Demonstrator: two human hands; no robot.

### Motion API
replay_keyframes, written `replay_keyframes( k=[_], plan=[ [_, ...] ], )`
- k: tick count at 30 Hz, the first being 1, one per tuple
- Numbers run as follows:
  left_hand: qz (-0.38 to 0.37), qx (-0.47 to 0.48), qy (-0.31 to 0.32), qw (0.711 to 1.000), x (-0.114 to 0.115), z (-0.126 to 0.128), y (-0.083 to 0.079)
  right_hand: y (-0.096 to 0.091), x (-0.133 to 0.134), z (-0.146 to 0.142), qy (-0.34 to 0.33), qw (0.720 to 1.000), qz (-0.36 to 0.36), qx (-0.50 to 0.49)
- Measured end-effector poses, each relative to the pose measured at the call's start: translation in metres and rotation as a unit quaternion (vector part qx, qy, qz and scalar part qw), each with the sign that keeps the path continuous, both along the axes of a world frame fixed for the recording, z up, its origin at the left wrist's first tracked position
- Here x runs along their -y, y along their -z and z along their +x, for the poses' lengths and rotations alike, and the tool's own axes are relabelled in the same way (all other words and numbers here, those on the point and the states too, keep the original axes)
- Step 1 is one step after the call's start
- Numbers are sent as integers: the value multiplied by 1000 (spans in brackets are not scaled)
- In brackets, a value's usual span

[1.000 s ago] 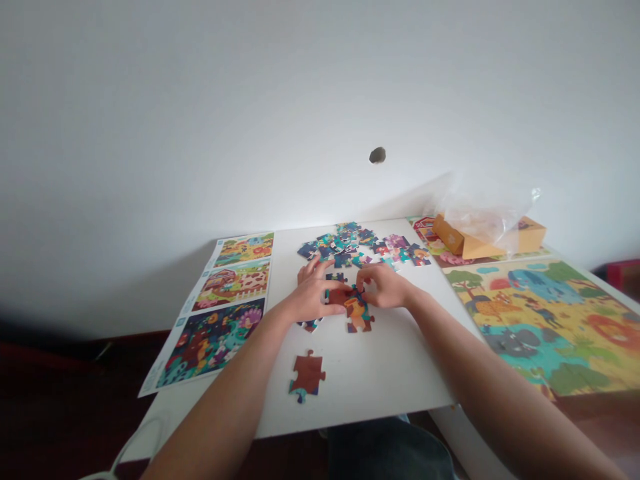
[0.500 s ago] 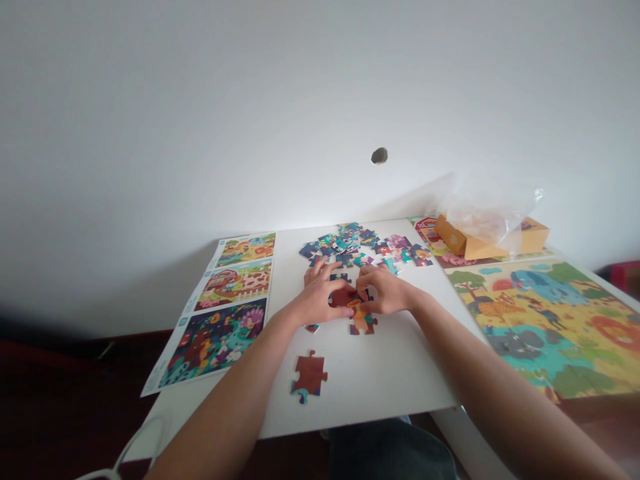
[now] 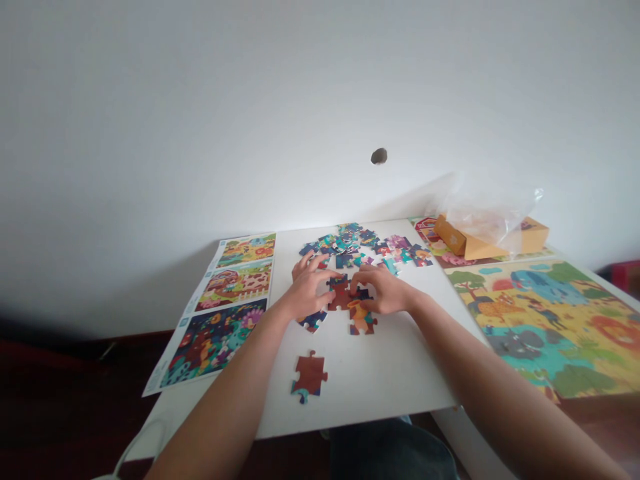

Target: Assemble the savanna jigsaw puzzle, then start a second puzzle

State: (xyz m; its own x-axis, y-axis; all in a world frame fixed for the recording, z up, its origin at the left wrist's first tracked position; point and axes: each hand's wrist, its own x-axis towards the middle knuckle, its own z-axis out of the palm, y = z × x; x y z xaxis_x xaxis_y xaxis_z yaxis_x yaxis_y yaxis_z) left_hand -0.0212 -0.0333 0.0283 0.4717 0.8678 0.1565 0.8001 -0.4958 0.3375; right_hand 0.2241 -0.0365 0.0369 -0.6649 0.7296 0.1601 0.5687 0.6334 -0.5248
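Observation:
Both my hands rest on a small cluster of joined puzzle pieces (image 3: 350, 303) in the middle of the white table (image 3: 385, 373). My left hand (image 3: 306, 292) lies with fingers spread, its fingertips pressing the brown piece (image 3: 340, 295) from the left. My right hand (image 3: 383, 290) has its fingers curled and pressed on the same cluster from the right. A dark blue piece (image 3: 313, 321) peeks out under my left hand. A lone brown piece (image 3: 309, 377) lies nearer to me. A heap of loose pieces (image 3: 365, 245) lies just beyond my hands.
A sheet with three reference pictures (image 3: 225, 307) lies at the left edge. A finished animal puzzle (image 3: 550, 320) covers the right side. Behind it stands an orange box (image 3: 490, 240) under a clear plastic bag (image 3: 493, 207). A white wall rises behind the table.
My left hand has drawn back a little to the left, uncovering the dark blue piece. The brown piece between my hands sits slightly farther away. My right hand has barely moved.

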Motion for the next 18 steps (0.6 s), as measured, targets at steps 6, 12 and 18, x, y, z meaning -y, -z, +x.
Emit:
replay_keyframes(
  k=[6, 12, 18],
  plan=[
    [-14, -20, -17, 1000, -5, -4, 5, 2, 0, -1, 0, 1000, 5, 9],
    [-20, -24, -10, 999, -4, 1, 8, 1, -1, -2, 2, 1000, 8, 28],
    [-7, -14, -15, 1000, -6, -9, 3, 2, -2, 0, -3, 1000, 1, 21]
  ],
)
